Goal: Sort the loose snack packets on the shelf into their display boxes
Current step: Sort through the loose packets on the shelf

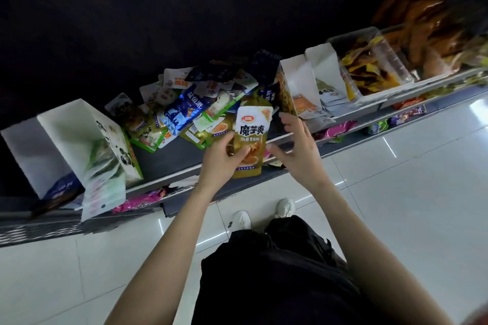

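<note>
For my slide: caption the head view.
Left hand holds a yellow snack packet above the shelf's loose pile; right hand open beside it.

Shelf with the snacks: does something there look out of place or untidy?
Yes. Many loose packets lie heaped in a mixed pile on the shelf, between the display boxes, not inside them. The white box at the left leans over, and a pale packet hangs out over the shelf edge.
</note>
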Action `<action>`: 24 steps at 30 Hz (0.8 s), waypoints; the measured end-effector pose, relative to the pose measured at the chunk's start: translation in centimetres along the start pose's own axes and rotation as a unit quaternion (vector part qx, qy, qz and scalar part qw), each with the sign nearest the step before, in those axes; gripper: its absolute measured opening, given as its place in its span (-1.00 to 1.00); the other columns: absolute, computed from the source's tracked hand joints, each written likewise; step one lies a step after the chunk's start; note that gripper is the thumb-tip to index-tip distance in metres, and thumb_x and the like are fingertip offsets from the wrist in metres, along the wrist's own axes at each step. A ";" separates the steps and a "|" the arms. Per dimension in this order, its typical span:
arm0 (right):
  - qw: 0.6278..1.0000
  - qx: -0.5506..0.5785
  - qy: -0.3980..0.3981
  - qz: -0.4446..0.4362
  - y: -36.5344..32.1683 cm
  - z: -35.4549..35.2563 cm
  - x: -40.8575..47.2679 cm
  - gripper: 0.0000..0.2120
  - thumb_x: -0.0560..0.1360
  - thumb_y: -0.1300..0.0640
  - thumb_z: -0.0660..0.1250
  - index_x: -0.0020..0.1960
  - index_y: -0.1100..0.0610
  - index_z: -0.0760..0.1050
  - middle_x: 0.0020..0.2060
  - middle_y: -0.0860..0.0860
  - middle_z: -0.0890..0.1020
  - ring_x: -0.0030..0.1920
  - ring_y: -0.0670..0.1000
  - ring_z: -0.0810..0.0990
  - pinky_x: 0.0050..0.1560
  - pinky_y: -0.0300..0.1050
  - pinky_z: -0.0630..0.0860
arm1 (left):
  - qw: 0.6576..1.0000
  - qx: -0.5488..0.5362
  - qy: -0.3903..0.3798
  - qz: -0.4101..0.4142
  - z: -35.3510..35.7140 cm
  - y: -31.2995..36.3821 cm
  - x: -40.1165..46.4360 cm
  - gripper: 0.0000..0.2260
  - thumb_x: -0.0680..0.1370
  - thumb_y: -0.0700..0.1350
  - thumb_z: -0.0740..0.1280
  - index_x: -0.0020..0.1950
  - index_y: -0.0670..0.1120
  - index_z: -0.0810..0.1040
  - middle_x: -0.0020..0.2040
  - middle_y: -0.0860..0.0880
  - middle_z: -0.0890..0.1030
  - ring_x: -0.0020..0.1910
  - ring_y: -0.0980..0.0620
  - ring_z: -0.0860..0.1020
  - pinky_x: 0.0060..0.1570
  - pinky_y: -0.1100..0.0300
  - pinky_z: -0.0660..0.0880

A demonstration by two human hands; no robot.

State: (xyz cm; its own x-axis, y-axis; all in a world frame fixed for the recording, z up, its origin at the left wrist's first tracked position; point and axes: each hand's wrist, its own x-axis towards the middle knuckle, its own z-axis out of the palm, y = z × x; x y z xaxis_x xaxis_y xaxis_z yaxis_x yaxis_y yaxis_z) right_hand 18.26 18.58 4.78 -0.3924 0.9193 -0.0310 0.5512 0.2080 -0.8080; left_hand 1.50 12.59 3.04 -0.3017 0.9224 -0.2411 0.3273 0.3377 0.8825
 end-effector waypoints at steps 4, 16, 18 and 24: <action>0.981 -0.167 -0.019 -0.093 0.4 -5.9 0.5 -0.51 0.44 0.10 0.45 0.33 0.02 0.40 0.16 0.03 0.57 0.08 0.05 0.56 0.09 -0.05 0.53 | 0.960 0.223 -0.108 0.133 1.3 4.1 1.1 -0.71 0.53 -0.05 0.36 0.25 -0.02 0.55 0.09 0.01 0.63 0.02 0.02 0.58 -0.04 0.10 0.52; 0.952 -0.169 0.251 -0.042 9.1 -16.7 5.7 -0.89 0.52 0.21 0.29 -0.04 0.21 0.58 -0.50 -0.02 0.43 -0.54 0.07 0.40 -0.48 -0.24 0.13 | 0.993 -0.017 0.112 -0.019 11.9 6.2 11.1 -0.59 0.51 -0.15 0.38 0.34 -0.09 0.40 0.22 -0.04 0.53 -0.03 0.06 0.56 0.05 0.16 0.50; 0.941 -0.213 0.254 -0.069 9.5 -16.0 7.9 -0.88 0.50 0.27 0.33 0.02 0.18 0.58 -0.51 -0.05 0.43 -0.55 -0.02 0.32 -0.46 -0.36 0.06 | 0.991 -0.007 0.088 -0.097 12.9 4.9 12.1 -0.53 0.53 -0.09 0.37 0.40 -0.09 0.32 0.28 -0.09 0.49 0.00 0.02 0.55 0.11 0.02 0.51; 0.900 -0.357 0.115 -0.223 12.1 -13.5 13.8 -0.75 0.26 0.42 0.46 -0.18 0.11 0.62 -0.31 0.01 0.61 -0.37 0.01 0.58 -0.60 -0.28 0.34 | 0.984 -0.017 0.068 -0.161 14.9 4.5 13.1 -0.52 0.55 -0.14 0.33 0.43 -0.08 0.28 0.22 -0.14 0.53 0.00 -0.06 0.58 -0.11 0.08 0.61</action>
State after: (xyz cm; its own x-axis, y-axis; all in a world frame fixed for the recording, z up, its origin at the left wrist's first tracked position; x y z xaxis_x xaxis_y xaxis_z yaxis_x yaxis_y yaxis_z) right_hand 29.46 38.33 2.49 -0.5737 0.7192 0.3919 0.7417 0.6591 -0.1239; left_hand 12.35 28.98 -2.13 -0.5019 0.7345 -0.4568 0.1649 0.5997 0.7830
